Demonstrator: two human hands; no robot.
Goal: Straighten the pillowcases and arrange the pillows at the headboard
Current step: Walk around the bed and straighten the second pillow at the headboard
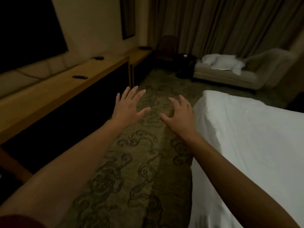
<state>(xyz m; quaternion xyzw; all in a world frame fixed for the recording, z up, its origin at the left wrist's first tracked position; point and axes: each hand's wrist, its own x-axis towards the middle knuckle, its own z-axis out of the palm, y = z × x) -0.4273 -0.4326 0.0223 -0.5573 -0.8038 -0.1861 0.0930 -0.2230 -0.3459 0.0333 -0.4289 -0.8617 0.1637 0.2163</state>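
Reaching forward over the carpet (139,162), the left hand (130,106) was spread flat and the right hand (178,115) half curled, both empty. The pillows (223,63) lay heaped on the sofa (230,78), well apart from the bed (246,137). Grabbing them together in dim light risked dropping one or dragging a pillowcase crooked.

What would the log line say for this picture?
hands: left hand open, right hand open, both empty | pillows: on sofa | bed: beside right arm | step: pillows not yet fetched
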